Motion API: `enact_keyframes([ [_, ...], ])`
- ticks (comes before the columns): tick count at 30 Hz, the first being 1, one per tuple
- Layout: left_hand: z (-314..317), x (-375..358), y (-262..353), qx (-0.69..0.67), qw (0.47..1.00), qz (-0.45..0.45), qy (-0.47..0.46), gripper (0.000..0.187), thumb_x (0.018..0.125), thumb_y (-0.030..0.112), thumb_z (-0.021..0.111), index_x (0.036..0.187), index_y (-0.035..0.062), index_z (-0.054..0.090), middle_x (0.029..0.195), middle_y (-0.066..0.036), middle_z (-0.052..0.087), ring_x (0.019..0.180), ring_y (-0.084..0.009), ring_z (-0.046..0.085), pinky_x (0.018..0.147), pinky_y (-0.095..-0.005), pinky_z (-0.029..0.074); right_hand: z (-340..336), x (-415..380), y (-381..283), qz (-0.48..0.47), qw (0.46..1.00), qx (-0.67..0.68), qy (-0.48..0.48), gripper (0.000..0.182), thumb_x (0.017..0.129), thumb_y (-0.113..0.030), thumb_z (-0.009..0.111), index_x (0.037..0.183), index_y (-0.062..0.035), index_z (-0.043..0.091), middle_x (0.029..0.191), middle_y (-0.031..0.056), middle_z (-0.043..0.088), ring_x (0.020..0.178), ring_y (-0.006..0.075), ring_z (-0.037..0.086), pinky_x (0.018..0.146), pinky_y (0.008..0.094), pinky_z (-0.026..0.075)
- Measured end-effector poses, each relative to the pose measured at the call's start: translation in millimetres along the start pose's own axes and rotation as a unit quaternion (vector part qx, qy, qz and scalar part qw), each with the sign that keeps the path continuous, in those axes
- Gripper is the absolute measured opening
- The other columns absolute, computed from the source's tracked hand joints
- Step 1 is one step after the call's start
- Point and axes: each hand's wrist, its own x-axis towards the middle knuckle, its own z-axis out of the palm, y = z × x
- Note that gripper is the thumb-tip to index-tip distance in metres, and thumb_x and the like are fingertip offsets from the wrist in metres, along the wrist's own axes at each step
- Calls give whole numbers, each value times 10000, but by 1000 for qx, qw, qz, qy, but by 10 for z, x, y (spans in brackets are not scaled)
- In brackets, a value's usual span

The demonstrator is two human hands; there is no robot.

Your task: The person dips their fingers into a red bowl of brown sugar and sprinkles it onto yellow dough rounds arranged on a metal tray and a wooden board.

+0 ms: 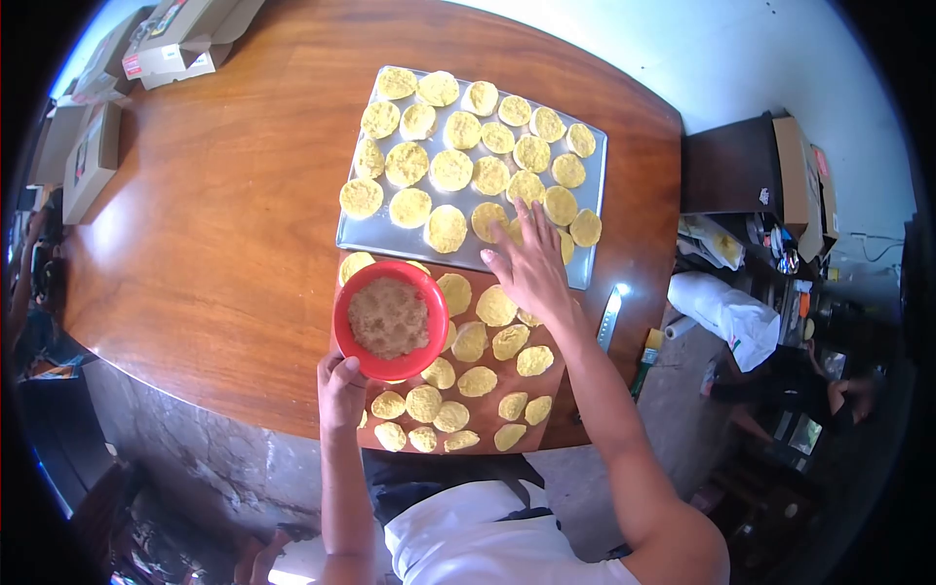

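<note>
A red bowl (388, 320) of pale, crumbly powder is gripped at its lower rim by my left hand (341, 388), thumb on the edge. My right hand (531, 268) reaches over the lower right part of a metal tray (370, 234), fingers spread and pointing away from me; it partly covers some pieces there. Rows of round yellow pieces (451, 170) lie on the tray. Nearer me, a brown board (497, 375) carries more yellow rounds (478, 381), and the bowl hides part of it.
Right of the board lie a metal ruler-like strip (609, 317) and a brush (646, 356). Cardboard boxes (175, 44) stand at the table's far left. A dark box (731, 166) and a white sack (721, 312) are beyond the right edge.
</note>
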Motion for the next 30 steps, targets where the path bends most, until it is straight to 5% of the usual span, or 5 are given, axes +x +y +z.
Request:
enact_keyframes([
  [15,115,51,25,11,1000,12,0,537,884,260,655,1255,-108,534,1259,-192,625,1186,-267,612,1076,-404,442,29,122,260,-14,1000,-5,2,506,1003,-513,467,1356,-184,619,1577,247,296,1473,464,222,1167,582,226],
  [17,185,49,43,-10,999,28,17,430,879,206,670,1167,-106,603,1142,-181,672,1073,-247,654,999,-383,497,29,135,244,-8,1000,-1,-1,508,1003,-512,468,1367,-187,610,1574,246,302,1473,465,220,1167,581,226],
  [30,248,62,16,-6,999,24,23,495,874,238,678,1200,-121,580,1166,-190,662,1096,-263,647,1020,-401,488,74,176,223,-1,1000,1,27,526,1008,-472,483,1359,-97,596,1555,264,320,1448,477,260,1156,576,243],
])
